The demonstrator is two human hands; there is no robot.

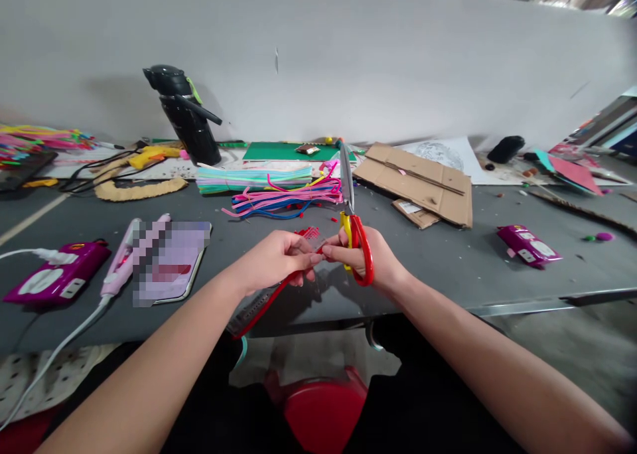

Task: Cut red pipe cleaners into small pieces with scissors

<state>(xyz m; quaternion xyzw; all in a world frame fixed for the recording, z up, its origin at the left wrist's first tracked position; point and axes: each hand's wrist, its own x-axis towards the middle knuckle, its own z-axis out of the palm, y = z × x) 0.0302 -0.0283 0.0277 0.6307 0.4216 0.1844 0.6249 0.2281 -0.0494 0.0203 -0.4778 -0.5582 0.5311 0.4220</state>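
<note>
Left hand (279,258) pinching red strip (271,299), right hand (377,258) holding scissors (355,225)

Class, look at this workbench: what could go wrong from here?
The right hand holds the scissors close to the left hand and red strip, so a careless turn might nick skin. The pink straightener, its cord attached, lies beside the phone; if hot, it could damage it.
</note>
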